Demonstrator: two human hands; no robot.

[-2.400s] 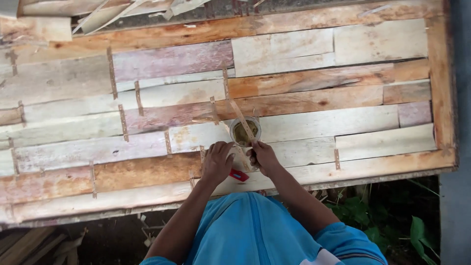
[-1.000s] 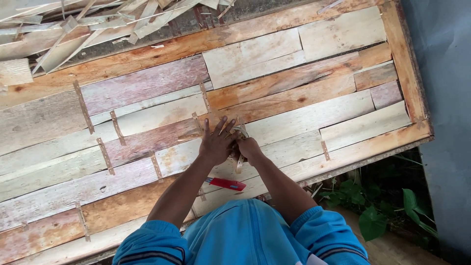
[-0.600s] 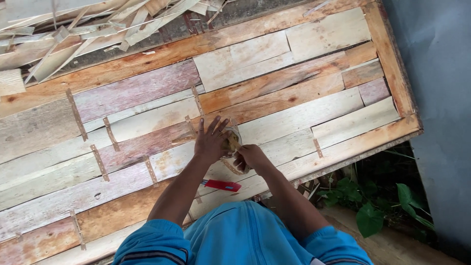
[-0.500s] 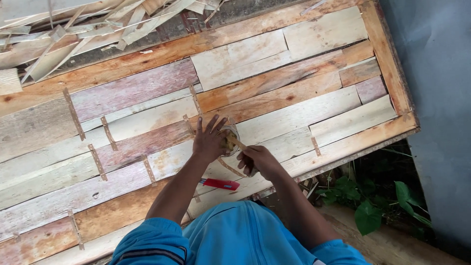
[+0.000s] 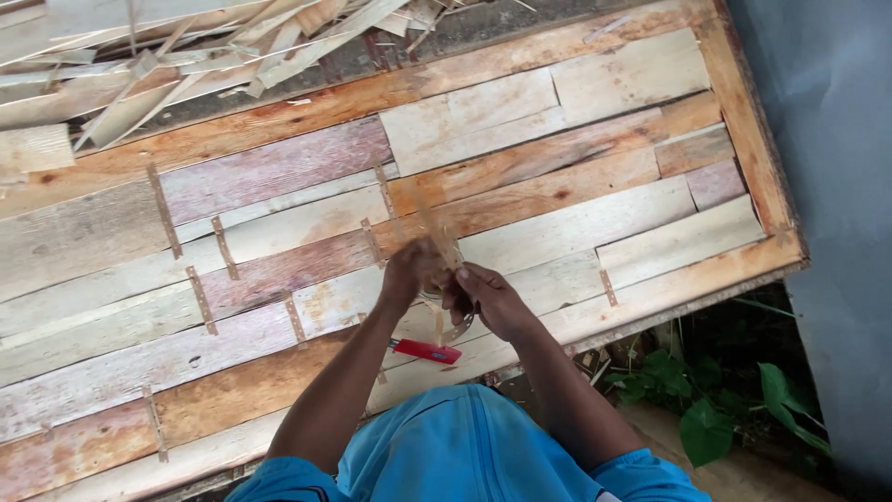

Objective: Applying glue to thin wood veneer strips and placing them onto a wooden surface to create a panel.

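Fingers of the left hand (image 5: pixel 409 271) curl inward around something small at the middle of the wooden panel (image 5: pixel 279 223); what they grip is hidden by the hand itself, so whether they are clamped cannot be told. Fingers of the right hand (image 5: pixel 485 296) are bent together, close against the left hand; their exact grip is also unclear.

A thin wooden strip (image 5: pixel 433 228) rises from between the two hands, tilted slightly toward the far edge of the panel. A small round container (image 5: pixel 433 296) shows partly between the hands, mostly covered by them. A dull metal piece (image 5: pixel 458 330) pokes out below the right hand; too blurred to identify.

A red-handled tool (image 5: pixel 426 351) lies flat on the panel, just near the hands on the person's side, touched by neither hand.

The panel is made of mixed pale, reddish and orange boards joined with short thin slats. A heap of loose wood offcuts (image 5: pixel 186 56) lies beyond its far edge. Green leafy plants (image 5: pixel 715 409) grow below the panel's right corner, beside a grey wall (image 5: pixel 827 186). Blue sleeves and shirt (image 5: pixel 465 455) fill the lower edge.
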